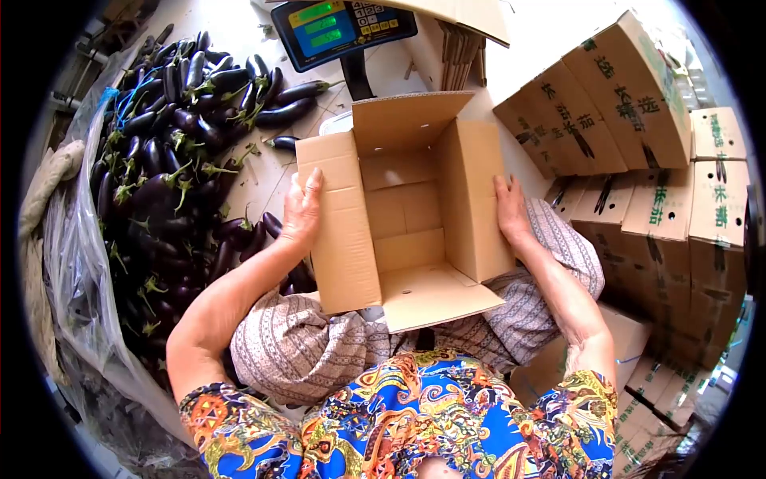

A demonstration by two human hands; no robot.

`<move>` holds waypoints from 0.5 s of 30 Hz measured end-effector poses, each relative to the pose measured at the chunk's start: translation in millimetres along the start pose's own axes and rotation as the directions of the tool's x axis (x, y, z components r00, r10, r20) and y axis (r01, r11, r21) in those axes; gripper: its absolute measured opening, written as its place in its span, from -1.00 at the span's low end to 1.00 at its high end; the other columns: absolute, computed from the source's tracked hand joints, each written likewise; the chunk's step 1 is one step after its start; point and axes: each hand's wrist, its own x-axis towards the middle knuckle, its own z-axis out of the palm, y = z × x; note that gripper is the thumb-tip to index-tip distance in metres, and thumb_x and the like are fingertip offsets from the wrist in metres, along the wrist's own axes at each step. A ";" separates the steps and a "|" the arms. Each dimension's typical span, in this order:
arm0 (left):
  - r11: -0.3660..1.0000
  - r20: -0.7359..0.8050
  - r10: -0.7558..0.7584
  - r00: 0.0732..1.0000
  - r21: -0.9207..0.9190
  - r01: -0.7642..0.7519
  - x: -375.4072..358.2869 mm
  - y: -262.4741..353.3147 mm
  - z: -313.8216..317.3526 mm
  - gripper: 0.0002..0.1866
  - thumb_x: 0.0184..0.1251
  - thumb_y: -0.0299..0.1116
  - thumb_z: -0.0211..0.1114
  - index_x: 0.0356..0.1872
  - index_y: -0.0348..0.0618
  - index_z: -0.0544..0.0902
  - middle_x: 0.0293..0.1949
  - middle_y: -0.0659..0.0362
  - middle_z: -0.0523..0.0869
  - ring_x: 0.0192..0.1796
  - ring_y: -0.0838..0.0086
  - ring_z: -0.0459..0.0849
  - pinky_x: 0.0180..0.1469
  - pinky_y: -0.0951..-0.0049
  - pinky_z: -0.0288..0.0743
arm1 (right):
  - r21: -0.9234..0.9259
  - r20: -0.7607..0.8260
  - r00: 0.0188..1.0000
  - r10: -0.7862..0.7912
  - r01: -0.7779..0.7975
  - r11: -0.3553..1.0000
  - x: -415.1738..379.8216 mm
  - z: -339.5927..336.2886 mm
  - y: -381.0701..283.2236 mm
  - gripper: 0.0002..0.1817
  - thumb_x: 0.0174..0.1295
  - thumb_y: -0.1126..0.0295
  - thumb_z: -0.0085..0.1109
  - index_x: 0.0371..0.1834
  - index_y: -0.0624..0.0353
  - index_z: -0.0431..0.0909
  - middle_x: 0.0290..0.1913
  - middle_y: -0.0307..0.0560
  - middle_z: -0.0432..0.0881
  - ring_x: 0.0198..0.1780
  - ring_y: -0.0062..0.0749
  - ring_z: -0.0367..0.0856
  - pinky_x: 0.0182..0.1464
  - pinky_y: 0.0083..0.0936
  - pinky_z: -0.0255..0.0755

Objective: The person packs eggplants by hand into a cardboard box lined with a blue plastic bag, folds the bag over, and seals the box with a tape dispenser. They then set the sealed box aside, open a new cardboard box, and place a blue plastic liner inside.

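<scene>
Between my two hands is an open cardboard box (341, 227), tilted so that I look down into it. Its flaps are folded outward, and nothing lies inside. My left hand (302, 206) presses against the left flap, fingers on its outer face. On the opposite side my right hand (511, 209) grips the right flap, with part of the fingers hidden behind it. The box rests near my lap, between my knees. To the left, close to my left arm, a large heap of dark purple eggplants (171, 144) covers the floor.
A digital scale display (343, 32) with green figures stands beyond the box. Right of it are flattened cardboard sheets (460, 56). Printed closed cartons (598, 108) are stacked along the right side. Clear plastic sheeting (76, 263) edges the eggplant heap at left.
</scene>
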 end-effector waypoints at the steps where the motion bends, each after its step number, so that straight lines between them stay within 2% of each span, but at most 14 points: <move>1: 0.987 -0.095 0.012 0.995 0.163 0.003 2.0 -9.4 9.5 -0.48 0.60 0.06 -0.01 0.26 -0.19 0.41 -0.04 -0.03 0.71 0.04 0.18 0.68 0.12 0.22 0.52 | -0.123 -0.048 0.997 -0.055 0.049 0.991 -4.1 7.3 -12.0 -0.22 0.46 -0.13 -0.09 0.47 0.34 0.21 0.40 0.43 0.34 0.43 0.25 0.28 0.40 -0.15 0.27; 2: 0.946 -0.191 0.043 0.981 0.323 0.021 2.6 -18.3 17.5 -0.42 0.60 0.13 -0.07 0.25 -0.21 0.41 -0.05 -0.08 0.71 0.03 0.10 0.69 0.13 0.16 0.51 | -0.055 -0.031 0.990 -0.136 0.134 0.989 -5.1 15.8 -18.3 -0.25 0.48 -0.11 -0.13 0.46 0.34 0.22 0.40 0.41 0.34 0.43 0.23 0.28 0.40 -0.17 0.27; 3: 0.959 -0.136 -0.063 0.989 0.267 0.098 3.7 -26.7 23.1 -0.30 0.58 0.24 -0.19 0.31 -0.24 0.38 0.09 -0.22 0.63 0.17 -0.07 0.60 0.23 0.10 0.41 | 0.019 -0.018 0.976 -0.217 0.217 0.976 -4.1 24.4 -23.6 -0.28 0.49 -0.08 -0.17 0.45 0.34 0.23 0.40 0.39 0.35 0.43 0.20 0.29 0.40 -0.19 0.26; 4: 0.976 -0.154 0.150 0.977 0.178 -0.122 30.5 -91.0 34.1 -0.30 0.60 0.21 -0.19 0.39 -0.22 0.33 0.24 -0.22 0.54 0.30 -0.03 0.50 0.31 0.18 0.34 | 0.097 -0.020 0.955 -0.297 0.297 0.950 2.4 31.6 -28.3 -0.30 0.51 -0.06 -0.21 0.44 0.33 0.24 0.40 0.38 0.35 0.42 0.17 0.30 0.39 -0.21 0.26; 6: 0.996 -0.044 0.021 0.999 -0.091 -0.025 41.4 -123.4 65.3 -0.30 0.60 0.19 -0.18 0.42 -0.23 0.32 0.33 -0.19 0.45 0.39 -0.01 0.40 0.39 0.27 0.26 | 0.172 0.120 0.931 -0.346 0.323 0.931 18.9 96.2 14.9 -0.45 0.51 0.07 -0.20 0.30 0.33 0.39 0.34 0.31 0.42 0.31 0.18 0.41 0.32 -0.17 0.33; 7: 0.930 0.019 -0.125 0.992 -0.345 0.124 65.0 -157.9 64.9 -0.34 0.61 0.18 -0.18 0.34 -0.21 0.39 0.21 -0.07 0.50 0.28 0.14 0.44 0.33 0.33 0.30 | 0.211 0.189 0.911 -0.367 0.327 0.921 26.2 127.0 34.4 -0.51 0.51 0.14 -0.20 0.22 0.33 0.46 0.31 0.28 0.46 0.26 0.18 0.46 0.28 -0.15 0.37; 8: 0.783 0.116 -0.251 0.961 -0.559 0.273 98.4 -210.9 55.6 -0.37 0.62 0.18 -0.18 0.26 -0.19 0.46 0.09 0.05 0.56 0.17 0.28 0.48 0.28 0.39 0.33 | 0.172 0.190 0.912 -0.364 0.334 0.927 23.0 134.8 26.6 -0.51 0.51 0.14 -0.19 0.22 0.33 0.46 0.31 0.27 0.46 0.25 0.19 0.47 0.27 -0.13 0.37; 10: 0.797 0.152 -0.279 0.948 -0.514 0.317 60.3 -158.1 78.4 -0.43 0.63 0.16 -0.19 0.12 -0.11 0.57 -0.07 0.19 0.61 -0.02 0.44 0.55 0.13 0.42 0.45 | 0.086 0.166 0.930 -0.327 0.316 0.945 9.2 135.5 21.6 -0.52 0.50 0.15 -0.17 0.22 0.33 0.46 0.30 0.27 0.46 0.22 0.19 0.48 0.25 -0.09 0.38; 12: 0.938 0.038 -0.234 0.971 -0.253 0.236 71.5 -161.6 70.7 -0.43 0.62 0.15 -0.21 0.09 -0.10 0.58 -0.07 0.20 0.61 -0.01 0.43 0.56 0.15 0.37 0.45 | -0.018 0.096 0.958 -0.268 0.271 0.962 -2.3 111.9 13.8 -0.53 0.49 0.16 -0.16 0.21 0.33 0.45 0.29 0.26 0.46 0.20 0.20 0.50 0.24 -0.05 0.39; 13: 0.972 0.059 -0.188 0.980 -0.129 0.194 82.7 -166.4 50.4 -0.42 0.61 0.15 -0.21 0.11 -0.12 0.57 -0.03 0.18 0.61 0.04 0.42 0.54 0.20 0.36 0.41 | -0.290 0.341 0.940 -0.013 0.119 0.949 -15.2 50.5 -49.5 -0.39 0.47 0.00 -0.17 0.32 0.32 0.38 0.36 0.30 0.37 0.41 0.04 0.33 0.36 -0.12 0.27; 14: 0.989 0.088 -0.146 0.985 -0.007 0.148 87.2 -168.7 30.4 -0.41 0.61 0.15 -0.20 0.13 -0.15 0.55 0.01 0.17 0.60 0.08 0.41 0.52 0.25 0.35 0.37 | -0.311 0.235 0.972 0.009 0.066 0.948 -8.6 45.2 -38.0 -0.47 0.44 0.14 -0.09 0.33 0.28 0.38 0.22 0.30 0.53 0.31 0.13 0.46 0.27 -0.08 0.38; 15: 0.979 0.050 -0.029 0.998 0.203 0.018 75.4 -128.9 14.6 -0.38 0.61 0.15 -0.20 0.24 -0.20 0.49 0.13 0.12 0.55 0.22 0.37 0.46 0.35 0.35 0.27 | -0.407 0.333 0.943 0.031 0.114 0.907 -11.3 5.8 -70.5 -0.49 0.35 0.31 -0.01 0.34 0.30 0.37 -0.02 0.29 0.67 0.11 0.21 0.61 0.07 -0.07 0.50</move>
